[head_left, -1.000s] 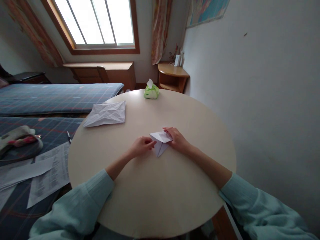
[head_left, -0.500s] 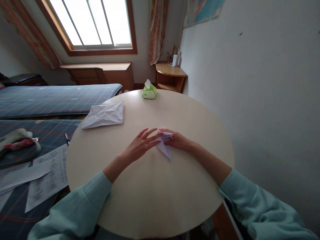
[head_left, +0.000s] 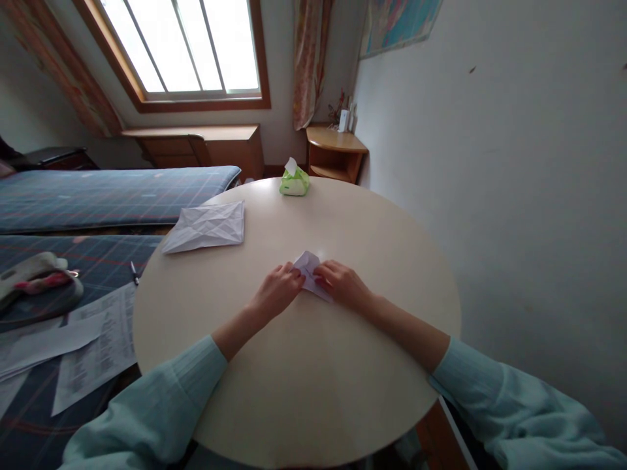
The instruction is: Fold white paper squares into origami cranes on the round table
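Note:
A small folded white paper (head_left: 307, 269) lies near the middle of the round beige table (head_left: 304, 385). My left hand (head_left: 277, 292) has its fingers curled and pinched on the paper's left side. My right hand (head_left: 341, 285) grips the paper's right side, fingers bent over it. Most of the paper is hidden between the two hands; only its upper tip shows.
A creased white sheet (head_left: 206, 226) lies at the table's far left. A green tissue pack (head_left: 294, 181) stands at the far edge. Left of the table are beds with printed papers (head_left: 83, 352) and a pen (head_left: 134, 272). A white wall runs along the right.
My left hand went from spread flat over the paper to pinched on it. The paper has been turned, so its point now faces up and away instead of toward me.

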Demonstrator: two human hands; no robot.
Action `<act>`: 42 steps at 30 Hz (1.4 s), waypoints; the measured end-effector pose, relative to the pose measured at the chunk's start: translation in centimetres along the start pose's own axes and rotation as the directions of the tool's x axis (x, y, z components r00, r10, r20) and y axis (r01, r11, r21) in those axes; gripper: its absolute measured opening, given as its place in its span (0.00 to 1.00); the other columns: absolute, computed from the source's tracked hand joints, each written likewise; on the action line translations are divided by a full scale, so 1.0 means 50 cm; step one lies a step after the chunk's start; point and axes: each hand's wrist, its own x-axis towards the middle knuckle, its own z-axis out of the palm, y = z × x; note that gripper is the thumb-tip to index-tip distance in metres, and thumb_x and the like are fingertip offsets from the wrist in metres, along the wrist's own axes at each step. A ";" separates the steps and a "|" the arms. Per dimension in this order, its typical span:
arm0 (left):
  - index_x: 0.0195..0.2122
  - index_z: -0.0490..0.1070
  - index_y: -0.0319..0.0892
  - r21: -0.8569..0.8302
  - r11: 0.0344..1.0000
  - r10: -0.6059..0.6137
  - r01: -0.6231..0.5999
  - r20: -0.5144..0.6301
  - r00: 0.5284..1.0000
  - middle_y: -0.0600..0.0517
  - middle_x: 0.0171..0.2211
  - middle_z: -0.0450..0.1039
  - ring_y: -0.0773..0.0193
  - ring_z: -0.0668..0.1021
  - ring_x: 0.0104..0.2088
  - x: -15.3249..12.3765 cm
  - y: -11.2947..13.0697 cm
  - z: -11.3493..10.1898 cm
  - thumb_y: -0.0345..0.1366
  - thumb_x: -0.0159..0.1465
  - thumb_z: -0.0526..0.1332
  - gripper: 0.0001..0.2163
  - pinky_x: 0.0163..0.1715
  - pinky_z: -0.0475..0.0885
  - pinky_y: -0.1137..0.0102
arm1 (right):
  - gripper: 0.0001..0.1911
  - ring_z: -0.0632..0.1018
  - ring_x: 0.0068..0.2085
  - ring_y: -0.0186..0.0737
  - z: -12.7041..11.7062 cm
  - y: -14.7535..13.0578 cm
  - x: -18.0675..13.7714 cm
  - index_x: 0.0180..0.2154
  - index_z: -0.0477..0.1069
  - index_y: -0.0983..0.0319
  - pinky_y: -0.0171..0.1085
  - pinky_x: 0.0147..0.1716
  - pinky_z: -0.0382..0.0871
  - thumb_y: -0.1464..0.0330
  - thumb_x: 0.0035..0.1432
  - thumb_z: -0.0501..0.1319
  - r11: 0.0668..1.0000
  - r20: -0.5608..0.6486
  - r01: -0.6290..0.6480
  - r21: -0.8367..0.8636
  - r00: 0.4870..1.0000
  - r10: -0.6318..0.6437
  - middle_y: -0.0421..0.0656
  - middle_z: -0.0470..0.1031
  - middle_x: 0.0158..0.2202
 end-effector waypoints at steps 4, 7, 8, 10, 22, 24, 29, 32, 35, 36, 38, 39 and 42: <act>0.35 0.70 0.38 0.002 1.000 -0.024 0.024 0.031 0.999 0.47 0.31 0.72 0.59 0.70 0.37 0.001 -0.007 -0.004 0.28 0.59 0.54 0.06 0.32 0.65 0.69 | 0.10 0.71 0.35 0.36 -0.011 -0.005 0.001 0.34 0.68 0.62 0.35 0.34 0.66 0.71 0.59 0.49 0.981 0.098 0.190 0.043 0.976 -0.193 0.44 0.72 0.33; 0.42 0.67 0.40 -0.022 1.000 0.021 -0.021 0.027 0.999 0.48 0.36 0.72 0.60 0.70 0.38 -0.002 -0.025 -0.014 0.28 0.58 0.55 0.11 0.34 0.65 0.69 | 0.12 0.72 0.37 0.39 -0.021 -0.007 0.002 0.33 0.68 0.63 0.36 0.34 0.66 0.62 0.57 0.51 0.978 0.150 0.210 0.004 0.966 -0.208 0.46 0.72 0.34; 0.44 0.66 0.41 -0.022 0.999 0.031 -0.031 0.018 0.999 0.49 0.38 0.72 0.60 0.70 0.39 -0.003 -0.031 -0.016 0.28 0.58 0.55 0.12 0.35 0.65 0.69 | 0.14 0.72 0.37 0.39 -0.022 -0.008 0.002 0.33 0.68 0.64 0.36 0.33 0.66 0.60 0.56 0.52 0.977 0.165 0.212 -0.014 0.964 -0.207 0.47 0.72 0.33; 0.45 0.65 0.42 -0.003 0.999 0.036 -0.036 0.002 0.999 0.49 0.40 0.71 0.60 0.70 0.40 -0.006 -0.042 -0.021 0.28 0.59 0.55 0.13 0.37 0.65 0.69 | 0.16 0.72 0.36 0.40 -0.023 -0.011 0.003 0.31 0.68 0.64 0.36 0.31 0.66 0.58 0.56 0.52 0.976 0.192 0.211 -0.057 0.962 -0.197 0.47 0.72 0.32; 0.30 0.70 0.38 0.055 0.994 -0.103 0.090 0.332 0.938 0.48 0.31 0.73 0.61 0.75 0.32 0.020 -0.008 -0.099 0.25 0.60 0.51 0.09 0.29 0.63 0.70 | 0.10 0.71 0.33 0.37 -0.017 -0.020 0.007 0.28 0.67 0.65 0.33 0.30 0.63 0.72 0.57 0.49 0.986 0.230 0.127 -0.113 0.968 -0.098 0.45 0.72 0.29; 0.33 0.68 0.39 0.026 0.994 -0.113 0.110 0.297 0.948 0.49 0.31 0.73 0.61 0.75 0.31 0.020 -0.013 -0.098 0.28 0.62 0.50 0.08 0.26 0.62 0.72 | 0.09 0.71 0.34 0.37 -0.018 -0.016 0.006 0.30 0.68 0.65 0.33 0.31 0.64 0.72 0.57 0.50 0.996 0.220 0.066 -0.056 0.974 -0.052 0.45 0.72 0.29; 0.34 0.65 0.42 -0.032 0.992 -0.117 0.124 0.183 0.976 0.52 0.32 0.72 0.64 0.75 0.30 0.015 -0.032 -0.077 0.34 0.63 0.49 0.07 0.23 0.60 0.74 | 0.07 0.72 0.37 0.37 -0.015 0.000 0.008 0.31 0.69 0.64 0.34 0.36 0.65 0.72 0.55 0.53 0.985 0.199 -0.060 0.161 0.980 0.027 0.45 0.73 0.33; 0.34 0.66 0.43 -0.051 0.990 -0.121 0.130 0.163 0.979 0.53 0.34 0.71 0.66 0.74 0.31 0.014 -0.037 -0.073 0.35 0.63 0.51 0.06 0.24 0.59 0.75 | 0.06 0.72 0.37 0.37 -0.012 0.007 0.010 0.30 0.70 0.63 0.35 0.38 0.66 0.72 0.54 0.55 0.954 0.195 -0.118 0.274 0.979 0.065 0.45 0.73 0.35; 0.32 0.67 0.43 -0.052 0.992 -0.110 0.119 0.152 0.982 0.53 0.32 0.71 0.67 0.74 0.31 0.013 -0.038 -0.074 0.37 0.62 0.51 0.08 0.24 0.59 0.75 | 0.06 0.72 0.38 0.36 -0.008 0.014 0.012 0.28 0.71 0.63 0.35 0.39 0.66 0.72 0.54 0.55 0.914 0.201 -0.154 0.375 0.976 0.082 0.45 0.73 0.35; 0.31 0.67 0.42 -0.047 0.992 -0.106 0.114 0.148 0.983 0.53 0.31 0.71 0.67 0.74 0.30 0.013 -0.038 -0.074 0.37 0.62 0.51 0.08 0.24 0.59 0.75 | 0.07 0.72 0.38 0.36 -0.007 0.016 0.012 0.27 0.71 0.63 0.35 0.39 0.66 0.72 0.54 0.55 0.902 0.203 -0.158 0.401 0.976 0.080 0.45 0.73 0.35; 0.31 0.68 0.42 -0.028 0.994 -0.101 0.106 0.135 0.986 0.53 0.30 0.71 0.66 0.74 0.29 0.014 -0.036 -0.073 0.38 0.62 0.52 0.09 0.24 0.59 0.74 | 0.08 0.72 0.38 0.36 -0.006 0.019 0.012 0.26 0.70 0.63 0.35 0.39 0.65 0.72 0.54 0.55 0.885 0.204 -0.155 0.439 0.977 0.070 0.45 0.73 0.35; 0.31 0.68 0.41 -0.016 0.994 -0.104 0.107 0.123 0.987 0.52 0.29 0.71 0.66 0.74 0.29 0.015 -0.034 -0.071 0.39 0.62 0.52 0.09 0.25 0.59 0.74 | 0.08 0.72 0.38 0.36 -0.006 0.021 0.012 0.26 0.70 0.63 0.35 0.39 0.65 0.72 0.54 0.55 0.879 0.204 -0.150 0.453 0.977 0.062 0.45 0.73 0.35; 0.29 0.68 0.40 0.019 0.992 -0.125 0.124 0.073 0.989 0.51 0.28 0.71 0.64 0.74 0.30 0.017 -0.028 -0.063 0.40 0.62 0.52 0.11 0.26 0.60 0.73 | 0.05 0.72 0.36 0.35 -0.011 0.029 0.011 0.27 0.70 0.64 0.34 0.37 0.65 0.72 0.52 0.56 0.854 0.223 -0.136 0.503 0.975 0.024 0.45 0.72 0.36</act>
